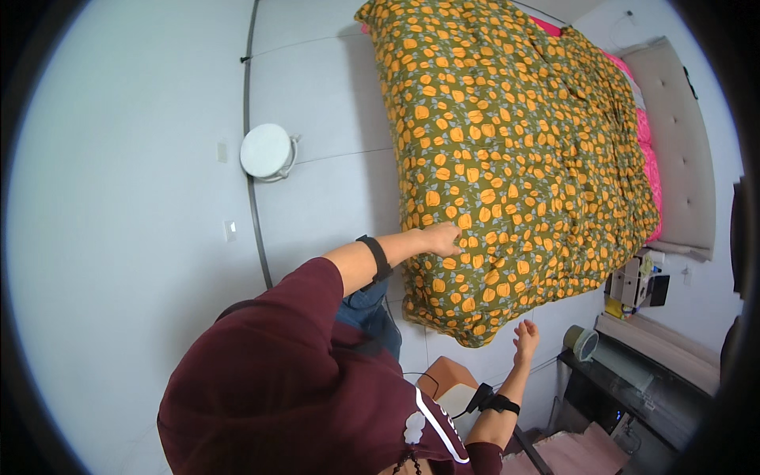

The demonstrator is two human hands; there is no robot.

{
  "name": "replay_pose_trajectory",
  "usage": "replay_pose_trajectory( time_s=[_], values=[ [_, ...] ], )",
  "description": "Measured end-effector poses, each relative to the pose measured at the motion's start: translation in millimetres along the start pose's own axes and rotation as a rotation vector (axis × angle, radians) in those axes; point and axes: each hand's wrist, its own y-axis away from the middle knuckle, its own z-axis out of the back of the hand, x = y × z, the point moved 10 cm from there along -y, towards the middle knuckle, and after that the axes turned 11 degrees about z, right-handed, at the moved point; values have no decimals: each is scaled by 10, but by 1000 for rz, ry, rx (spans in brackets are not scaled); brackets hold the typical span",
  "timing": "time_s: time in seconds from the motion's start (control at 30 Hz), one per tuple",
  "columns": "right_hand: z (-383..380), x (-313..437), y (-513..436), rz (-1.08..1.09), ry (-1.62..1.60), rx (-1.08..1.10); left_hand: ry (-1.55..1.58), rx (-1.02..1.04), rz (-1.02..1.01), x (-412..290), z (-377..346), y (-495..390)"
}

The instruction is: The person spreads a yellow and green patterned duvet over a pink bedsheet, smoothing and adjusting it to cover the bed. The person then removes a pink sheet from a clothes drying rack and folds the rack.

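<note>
A thick quilt [504,172] with orange fruit shapes on olive green covers the bed and hangs over its near edge. My left hand [442,239] is over the quilt's near left part, fingers curled downward; whether it touches or pinches the fabric cannot be made out. Beyond the quilt's near right edge, my right hand [525,339] is raised with its fingers loosely bent and apart, holding nothing. Bright pink bedding [648,172] shows between the quilt and the padded headboard [680,148]. Both forearms wear black straps.
A round white-topped stool [267,151] stands by the left wall. An orange-and-white box-like object [448,380] lies on the floor near my body. Right of the bed are a small bedside cabinet [629,284] and a dark desk [623,380] with a clear covering.
</note>
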Motion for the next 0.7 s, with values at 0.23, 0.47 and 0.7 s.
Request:
replay_pose_trajectory(
  time_s=[0.23, 0.47, 0.7],
  values=[
    [198, 560, 400, 87, 74, 151, 2, -101, -123, -68, 86, -185],
    [1628, -266, 856, -43, -110, -80, 27, -95, -137, -1256, -338, -355],
    [3098, -1788, 1143, 12, -231, -190, -58, -40, -235, -3052, -2017, -326]
  ],
)
